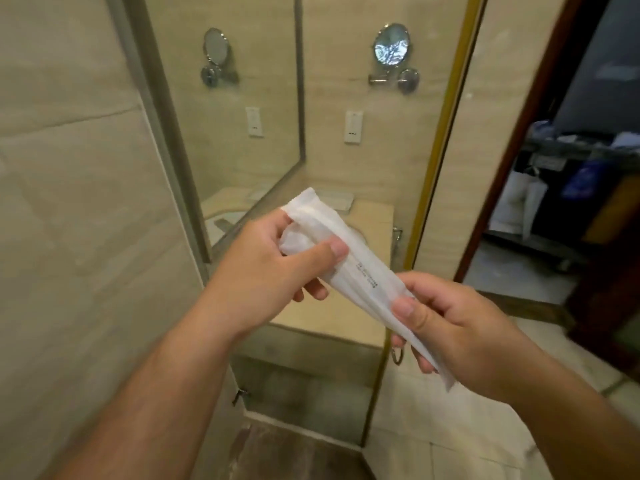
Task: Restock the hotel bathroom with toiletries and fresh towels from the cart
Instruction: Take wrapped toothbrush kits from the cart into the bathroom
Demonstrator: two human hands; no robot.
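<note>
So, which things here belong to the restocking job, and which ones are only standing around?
For the job: white packets, held by the left hand and right hand; vanity counter; cart beyond the doorway.
Just there: round wall mirror; wall socket.

Long white sealed toiletry packets (349,271), tilted.

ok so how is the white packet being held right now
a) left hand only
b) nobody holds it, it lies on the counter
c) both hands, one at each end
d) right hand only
c: the left hand grips the upper end of the white packet and the right hand pinches its lower end, in the air in front of the counter.
</note>
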